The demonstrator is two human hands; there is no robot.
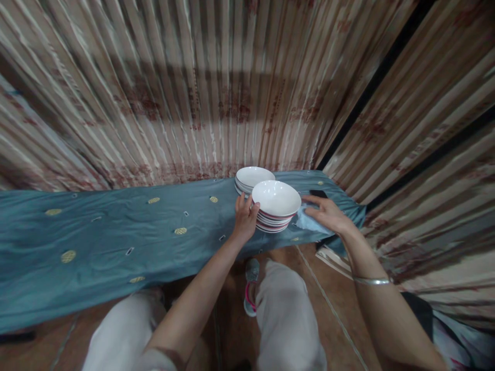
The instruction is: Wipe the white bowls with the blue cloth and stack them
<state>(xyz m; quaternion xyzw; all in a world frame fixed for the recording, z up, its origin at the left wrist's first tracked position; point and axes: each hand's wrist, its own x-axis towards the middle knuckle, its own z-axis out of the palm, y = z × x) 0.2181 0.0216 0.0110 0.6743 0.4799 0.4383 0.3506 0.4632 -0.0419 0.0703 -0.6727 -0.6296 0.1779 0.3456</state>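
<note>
A stack of several white bowls with red rims stands near the front edge of the cloth-covered table. Behind it and a little left is a second stack of white dishes with dark rims. My left hand touches the left side of the front stack, its fingers apart. On the other side, my right hand is by the stack's right side with fingers spread, over a light blue cloth. Whether its fingertips touch the bowls is hard to tell.
The long table has a teal cloth with yellow pineapple prints. A dark flat object lies behind my right hand. Pleated curtains hang behind and at the right. My legs and a shoe are below the table's edge.
</note>
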